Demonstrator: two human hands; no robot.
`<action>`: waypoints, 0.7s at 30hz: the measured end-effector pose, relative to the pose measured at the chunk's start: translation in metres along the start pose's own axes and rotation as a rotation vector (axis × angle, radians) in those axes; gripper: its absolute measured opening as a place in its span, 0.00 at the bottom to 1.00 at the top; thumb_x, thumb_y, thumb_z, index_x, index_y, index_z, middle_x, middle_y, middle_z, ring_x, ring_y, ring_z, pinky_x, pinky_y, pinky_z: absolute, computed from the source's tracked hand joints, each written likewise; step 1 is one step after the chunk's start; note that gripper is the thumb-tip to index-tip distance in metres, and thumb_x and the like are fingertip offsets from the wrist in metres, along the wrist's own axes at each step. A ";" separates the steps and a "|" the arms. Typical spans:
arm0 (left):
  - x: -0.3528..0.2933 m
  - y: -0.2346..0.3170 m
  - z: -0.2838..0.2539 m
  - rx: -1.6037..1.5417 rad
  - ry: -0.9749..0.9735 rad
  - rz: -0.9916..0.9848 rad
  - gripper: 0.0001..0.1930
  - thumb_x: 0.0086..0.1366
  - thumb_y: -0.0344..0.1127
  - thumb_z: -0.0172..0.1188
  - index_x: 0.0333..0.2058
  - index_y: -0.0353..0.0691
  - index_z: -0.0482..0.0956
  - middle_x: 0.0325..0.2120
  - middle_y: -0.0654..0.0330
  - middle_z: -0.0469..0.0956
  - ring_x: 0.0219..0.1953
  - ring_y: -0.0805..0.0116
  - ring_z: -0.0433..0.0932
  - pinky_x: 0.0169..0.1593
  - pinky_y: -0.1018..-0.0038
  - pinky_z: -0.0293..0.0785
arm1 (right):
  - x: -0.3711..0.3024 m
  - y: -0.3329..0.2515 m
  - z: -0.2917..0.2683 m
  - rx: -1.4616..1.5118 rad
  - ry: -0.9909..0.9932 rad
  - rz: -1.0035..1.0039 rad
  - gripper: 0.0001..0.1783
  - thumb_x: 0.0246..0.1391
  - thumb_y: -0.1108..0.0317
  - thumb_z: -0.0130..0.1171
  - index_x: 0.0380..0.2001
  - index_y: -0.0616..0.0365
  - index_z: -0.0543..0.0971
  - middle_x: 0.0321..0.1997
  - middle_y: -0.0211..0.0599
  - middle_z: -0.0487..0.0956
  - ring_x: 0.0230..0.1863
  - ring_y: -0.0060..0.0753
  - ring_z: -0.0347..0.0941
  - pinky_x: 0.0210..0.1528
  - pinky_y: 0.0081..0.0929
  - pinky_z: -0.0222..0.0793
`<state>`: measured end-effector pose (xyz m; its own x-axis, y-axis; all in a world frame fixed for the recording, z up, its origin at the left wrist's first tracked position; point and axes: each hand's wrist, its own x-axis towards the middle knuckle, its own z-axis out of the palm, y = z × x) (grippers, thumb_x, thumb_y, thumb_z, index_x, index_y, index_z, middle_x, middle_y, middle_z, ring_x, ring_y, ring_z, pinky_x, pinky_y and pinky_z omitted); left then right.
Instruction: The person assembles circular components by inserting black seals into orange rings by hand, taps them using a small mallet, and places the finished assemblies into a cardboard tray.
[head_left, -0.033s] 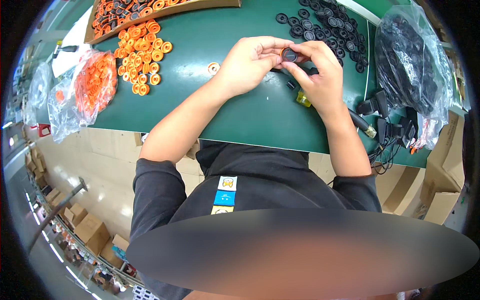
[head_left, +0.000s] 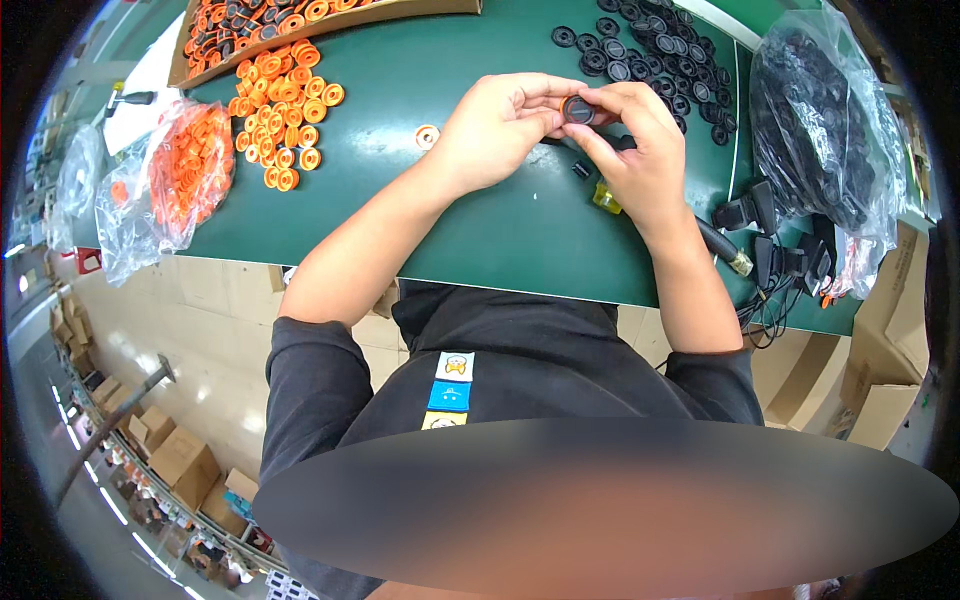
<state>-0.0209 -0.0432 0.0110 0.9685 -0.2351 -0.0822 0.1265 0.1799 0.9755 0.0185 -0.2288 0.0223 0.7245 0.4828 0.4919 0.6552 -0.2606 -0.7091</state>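
Both my hands meet over the green table, closed on one small round part [head_left: 577, 110] with a black face and an orange rim. My left hand [head_left: 505, 128] pinches it from the left. Opposite, the fingers and thumb of my right hand [head_left: 632, 138] grip its right side. One orange ring [head_left: 427, 136] lies alone by my left wrist. Loose orange rings [head_left: 285, 115] are heaped to the left, and black discs [head_left: 660, 50] are spread at the back right. Beneath my right hand, a yellow-bodied piece [head_left: 605, 198] shows in part.
A cardboard tray [head_left: 400, 13] of orange-and-black parts stands at the back left. Clear bags hold orange pieces [head_left: 190, 165] at left and black pieces [head_left: 815, 130] at right. Near my right forearm lie a black-handled tool [head_left: 722, 245] and black cables [head_left: 765, 310]. The table's front edge [head_left: 530, 291] runs before me.
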 end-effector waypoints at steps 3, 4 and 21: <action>0.000 -0.002 0.000 0.040 0.001 0.004 0.18 0.69 0.20 0.49 0.57 0.26 0.72 0.49 0.50 0.79 0.52 0.65 0.79 0.56 0.74 0.76 | -0.002 -0.002 0.000 -0.028 0.014 0.004 0.20 0.41 0.78 0.73 0.42 0.62 0.82 0.38 0.39 0.79 0.34 0.31 0.78 0.38 0.25 0.77; 0.001 -0.001 0.000 0.036 0.003 0.005 0.18 0.69 0.20 0.50 0.57 0.26 0.72 0.50 0.50 0.79 0.52 0.65 0.79 0.56 0.74 0.76 | -0.001 -0.002 0.000 -0.027 0.015 0.005 0.20 0.41 0.78 0.73 0.42 0.62 0.82 0.38 0.39 0.79 0.34 0.31 0.78 0.38 0.25 0.77; -0.004 0.006 0.005 -0.037 0.038 -0.043 0.18 0.69 0.25 0.54 0.56 0.29 0.74 0.47 0.55 0.81 0.46 0.71 0.80 0.51 0.76 0.77 | -0.003 -0.007 -0.003 -0.093 0.008 0.056 0.17 0.41 0.75 0.73 0.38 0.64 0.82 0.32 0.40 0.78 0.32 0.38 0.78 0.35 0.30 0.75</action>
<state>-0.0247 -0.0461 0.0179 0.9693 -0.2071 -0.1326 0.1756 0.2057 0.9627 0.0123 -0.2315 0.0269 0.7621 0.4583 0.4573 0.6302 -0.3635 -0.6861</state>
